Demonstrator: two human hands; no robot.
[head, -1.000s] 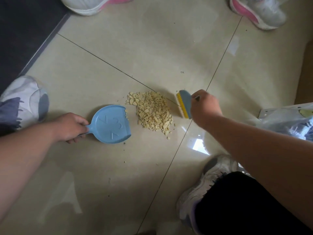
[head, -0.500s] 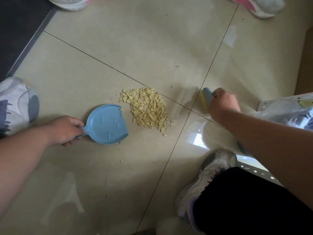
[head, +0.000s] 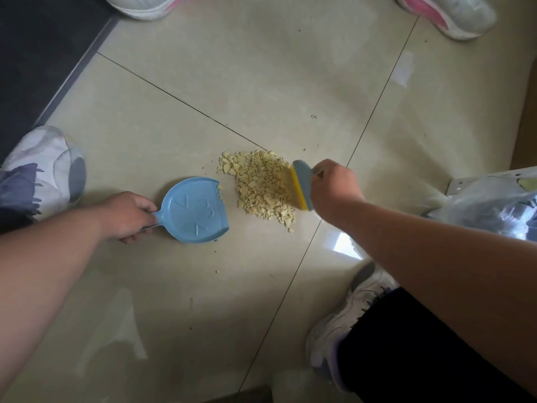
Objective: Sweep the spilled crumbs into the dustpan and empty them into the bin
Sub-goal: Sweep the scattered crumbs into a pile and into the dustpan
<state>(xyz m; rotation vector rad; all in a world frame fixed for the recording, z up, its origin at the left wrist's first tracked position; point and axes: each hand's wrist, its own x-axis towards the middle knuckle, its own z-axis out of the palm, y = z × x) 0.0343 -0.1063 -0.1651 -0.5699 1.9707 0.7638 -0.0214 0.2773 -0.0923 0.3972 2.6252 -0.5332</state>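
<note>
Beige floor tiles (head: pixel 261 68) crossed by dark grout lines carry a pile of pale yellow crumbs (head: pixel 258 184). Just left of the pile, a blue dustpan (head: pixel 194 210) is laid flat, its handle gripped by the curled fingers of the left hand (head: pixel 128 215). A small brush (head: pixel 300 186) with yellow bristles is held in the closed right hand (head: pixel 334 189) and pressed against the pile's right edge. A plastic bag (head: pixel 494 205) is seen at the right, with sneakers (head: pixel 43 170) around.
</note>
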